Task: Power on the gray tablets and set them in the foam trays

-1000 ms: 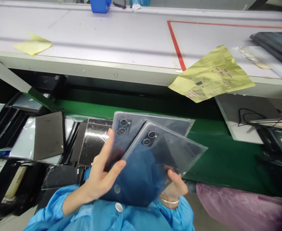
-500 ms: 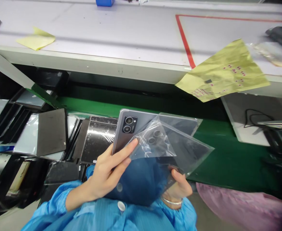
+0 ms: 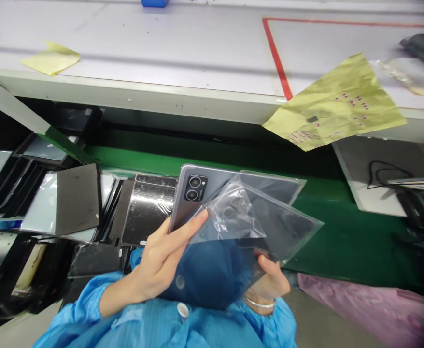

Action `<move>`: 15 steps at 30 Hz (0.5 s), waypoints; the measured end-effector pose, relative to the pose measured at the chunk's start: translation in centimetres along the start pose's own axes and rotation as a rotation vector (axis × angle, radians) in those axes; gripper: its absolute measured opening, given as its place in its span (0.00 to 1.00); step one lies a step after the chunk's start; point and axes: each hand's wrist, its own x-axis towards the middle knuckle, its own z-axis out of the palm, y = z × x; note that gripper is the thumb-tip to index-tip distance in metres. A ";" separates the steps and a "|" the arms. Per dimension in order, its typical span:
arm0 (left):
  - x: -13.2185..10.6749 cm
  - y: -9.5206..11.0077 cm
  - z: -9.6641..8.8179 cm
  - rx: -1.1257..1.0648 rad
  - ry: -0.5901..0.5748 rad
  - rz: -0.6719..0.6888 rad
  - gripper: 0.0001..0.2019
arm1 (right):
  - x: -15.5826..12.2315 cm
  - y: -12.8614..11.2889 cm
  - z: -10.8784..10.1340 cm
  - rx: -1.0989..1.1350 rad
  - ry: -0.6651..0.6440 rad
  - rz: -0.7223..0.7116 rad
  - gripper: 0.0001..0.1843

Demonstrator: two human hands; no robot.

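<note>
The desk point(image 3: 161, 53) runs across the top; below its front edge, to the left, lie piled devices point(image 3: 77, 198). Also below that edge, near its middle, are two tablets: a rear tablet point(image 3: 214, 176) and a front tablet point(image 3: 212, 266) overlapping it. They look fairly heavy, stiff and fragile; the clear film point(image 3: 237, 224) over them looks light, limp and slippery, so the tablets' long edges or corners seem the safest grip, clear of the lenses point(image 3: 195, 188). The right hand pinches the front tablet's lower corner, thumb on top; the left hand point(image 3: 157, 256) lies with fingers together, one tip on the film; whether it pinches, I cannot tell. Purple marks on a yellow sheet point(image 3: 342, 106) over the desk's edge and lettering beside the lenses are too small to read.
</note>
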 end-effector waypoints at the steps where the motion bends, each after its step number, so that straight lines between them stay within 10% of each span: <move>1: -0.1 0.0 0.0 -0.006 -0.002 -0.009 0.31 | 0.0 0.0 0.0 0.005 0.000 0.003 0.19; 15: -0.2 -0.5 0.9 -0.036 0.067 -0.061 0.37 | -0.1 0.8 -1.2 -0.013 -0.047 0.015 0.09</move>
